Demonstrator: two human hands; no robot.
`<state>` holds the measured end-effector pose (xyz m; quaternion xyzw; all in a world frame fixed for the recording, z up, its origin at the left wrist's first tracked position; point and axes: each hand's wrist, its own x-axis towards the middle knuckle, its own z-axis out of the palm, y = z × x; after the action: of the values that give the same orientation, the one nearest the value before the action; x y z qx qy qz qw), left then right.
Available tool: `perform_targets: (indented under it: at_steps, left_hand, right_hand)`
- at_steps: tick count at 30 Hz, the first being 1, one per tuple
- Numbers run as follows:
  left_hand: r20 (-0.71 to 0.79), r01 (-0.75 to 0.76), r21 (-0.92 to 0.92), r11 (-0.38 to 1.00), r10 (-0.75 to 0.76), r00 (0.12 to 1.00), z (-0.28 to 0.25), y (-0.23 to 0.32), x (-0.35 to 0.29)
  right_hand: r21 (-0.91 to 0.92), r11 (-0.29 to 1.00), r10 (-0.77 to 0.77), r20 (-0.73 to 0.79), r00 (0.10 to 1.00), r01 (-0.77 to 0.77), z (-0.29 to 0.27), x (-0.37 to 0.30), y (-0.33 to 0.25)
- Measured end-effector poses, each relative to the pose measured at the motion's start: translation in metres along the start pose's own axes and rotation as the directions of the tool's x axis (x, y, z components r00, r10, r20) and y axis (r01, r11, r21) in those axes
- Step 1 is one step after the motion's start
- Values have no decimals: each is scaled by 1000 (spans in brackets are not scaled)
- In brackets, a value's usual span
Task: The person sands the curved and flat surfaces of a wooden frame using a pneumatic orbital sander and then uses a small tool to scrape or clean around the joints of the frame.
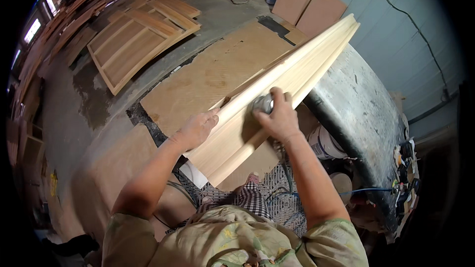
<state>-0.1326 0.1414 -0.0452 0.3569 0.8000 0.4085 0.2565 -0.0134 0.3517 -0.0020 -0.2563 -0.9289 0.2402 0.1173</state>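
A long pale wooden panel (pixel 302 74) with moulded edges slants across the middle, from near my body up to the far right. My left hand (pixel 196 129) grips its left edge near the close end, fingers bent over the rim. My right hand (pixel 283 117) is closed around a small round grey power sander (pixel 262 104), which rests on the panel's face. A dark hose (pixel 285 168) hangs down below my right wrist. The sander's underside is hidden by its body and my fingers.
A worn grey-topped workbench (pixel 366 104) stands at right, with a white bucket (pixel 324 143) beside it. Brown cardboard (pixel 213 74) covers the floor ahead. Framed wooden panels (pixel 133 44) lie far left. Two pinkish boards (pixel 307 5) lean on the far wall. Blue hose (pixel 368 189) runs lower right.
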Motion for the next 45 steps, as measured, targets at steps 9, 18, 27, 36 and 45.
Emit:
perform_targets:
  at_steps: [9, 18, 27, 36, 45]
  left_hand:
    - [50, -38, 106, 994, 32, 998, -10, 18, -8]
    - [148, 55, 105, 993, -71, 986, -12, 13, -21]
    - [98, -127, 134, 983, 115, 989, -10, 5, -13]
    - [33, -65, -67, 996, 67, 997, 1, -2, 6]
    - [-411, -407, -3, 913, 370, 833, 17, 30, -67]
  right_hand:
    - [-112, 990, -88, 0, 996, 88, 5, -15, -8]
    - [-76, 977, 173, -244, 954, -197, -55, 159, 151]
    - [-80, 958, 255, -200, 946, -275, -47, 140, 115]
    - [-13, 1000, 17, -49, 999, -17, 20, -42, -37]
    - [-53, 996, -73, -38, 997, 71, 13, -47, -31]
